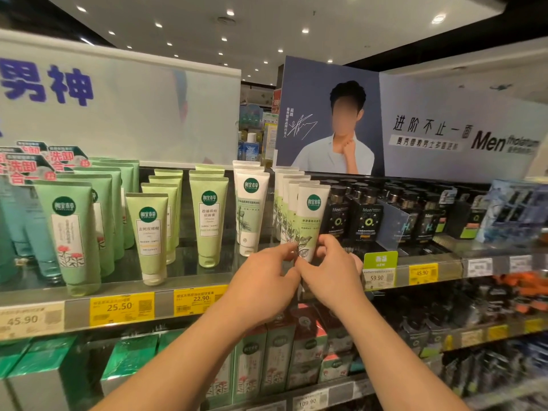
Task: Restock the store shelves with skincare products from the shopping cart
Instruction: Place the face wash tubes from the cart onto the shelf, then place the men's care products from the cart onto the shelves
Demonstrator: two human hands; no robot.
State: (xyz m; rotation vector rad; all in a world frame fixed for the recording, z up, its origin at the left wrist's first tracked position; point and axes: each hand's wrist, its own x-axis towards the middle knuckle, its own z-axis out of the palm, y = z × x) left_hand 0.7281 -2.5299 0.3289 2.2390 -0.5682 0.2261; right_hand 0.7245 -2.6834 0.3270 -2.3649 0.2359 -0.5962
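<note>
A white and green skincare tube (pixel 311 215) with a leaf print stands cap-down at the front of its row on the top shelf (pixel 189 277). Both hands meet at its lower end. My left hand (pixel 267 280) pinches the tube's bottom left side with thumb and forefinger. My right hand (pixel 329 268) curls round its bottom right side. More tubes of the same kind (pixel 286 200) stand in line behind it. The shopping cart is out of view.
Left of the held tube stand a white tube (pixel 250 209) and rows of light green tubes (pixel 209 221). Black bottles (pixel 367 215) fill the shelf to the right. Yellow price tags (pixel 121 308) line the shelf edge. Boxed products (pixel 278 354) sit on the shelf below.
</note>
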